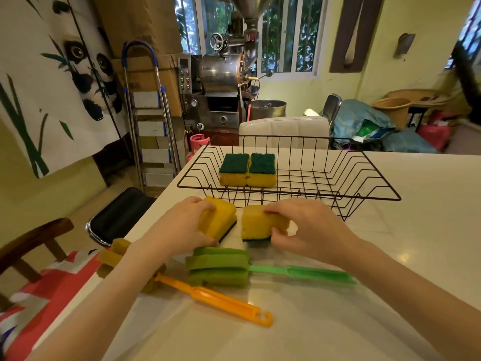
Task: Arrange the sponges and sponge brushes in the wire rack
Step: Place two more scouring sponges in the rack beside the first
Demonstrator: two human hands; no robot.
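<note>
On the white table point(390, 256), left hand point(182, 227) and right hand point(309, 227) each grip a yellow sponge point(220, 220).

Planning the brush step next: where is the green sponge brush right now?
In the head view the green sponge brush lies on the white table, just in front of the two held sponges, its handle pointing right, with the orange sponge brush nearer the person on its left.

The wire rack point(289, 178) stands open on top, its right half bare. Two sponges point(247, 169) fill its left end.
</note>
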